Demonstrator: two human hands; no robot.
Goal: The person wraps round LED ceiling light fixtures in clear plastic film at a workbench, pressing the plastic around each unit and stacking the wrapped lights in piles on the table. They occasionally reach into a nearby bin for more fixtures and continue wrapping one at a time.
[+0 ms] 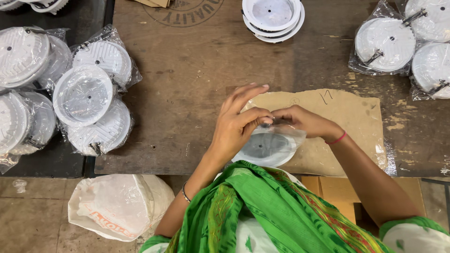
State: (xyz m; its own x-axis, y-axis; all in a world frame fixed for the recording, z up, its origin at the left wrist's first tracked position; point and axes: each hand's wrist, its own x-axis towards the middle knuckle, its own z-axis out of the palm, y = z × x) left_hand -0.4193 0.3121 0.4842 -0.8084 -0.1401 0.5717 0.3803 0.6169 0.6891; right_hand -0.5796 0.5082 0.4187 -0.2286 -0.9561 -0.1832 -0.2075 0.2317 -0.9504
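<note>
Though bagged, disc [268, 147] below fingers [262, 119]

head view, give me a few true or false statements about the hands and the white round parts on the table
1. Both hands, left hand and right hand, meet over a white round part in a clear bag. True.
2. That part rests on a metal tray. False: it lies over a piece of brown cardboard.
3. Bagged white round parts are piled at the left of the table. True.
4. The unbagged stack of white parts sits at the table's near edge. False: it sits at the far edge.
</note>
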